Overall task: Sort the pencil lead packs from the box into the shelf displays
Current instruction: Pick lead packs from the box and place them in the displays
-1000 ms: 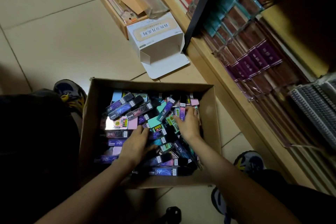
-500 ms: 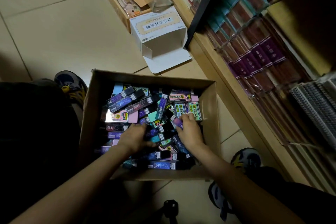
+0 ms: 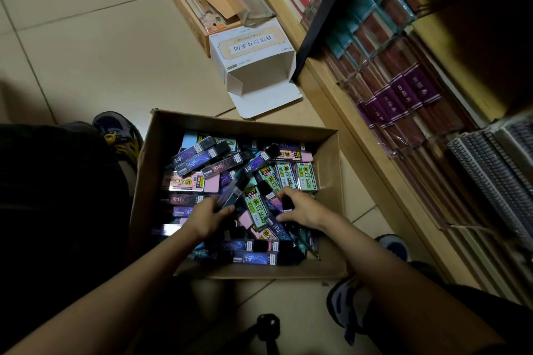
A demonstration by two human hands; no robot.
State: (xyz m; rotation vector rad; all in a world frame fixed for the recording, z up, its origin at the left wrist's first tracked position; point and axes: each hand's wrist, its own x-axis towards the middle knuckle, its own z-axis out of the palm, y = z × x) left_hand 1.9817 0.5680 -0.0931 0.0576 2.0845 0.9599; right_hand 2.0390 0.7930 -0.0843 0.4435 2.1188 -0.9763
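An open cardboard box (image 3: 328,181) on the tiled floor holds a loose heap of several pencil lead packs (image 3: 207,163) in purple, black, teal, green and pink. Both my hands are inside it. My left hand (image 3: 209,216) grips a dark teal pack (image 3: 235,190) that tilts up out of the heap. My right hand (image 3: 302,209) pinches a small dark pack (image 3: 287,202) between thumb and fingers near the box's right side. The wooden shelf (image 3: 354,112) with its displays runs along the right.
An open white carton (image 3: 253,57) and a brown box of clear packaging (image 3: 184,6) stand on the floor beyond the box. Wrapped stationery (image 3: 403,95) and spiral notebooks (image 3: 496,170) fill the shelf. My shoes (image 3: 121,132) flank the box; a dark stand (image 3: 268,326) sits below.
My left hand has lifted a dark teal pack up from the heap. My right hand has moved a little toward the box's near right and closed on a small dark pack.
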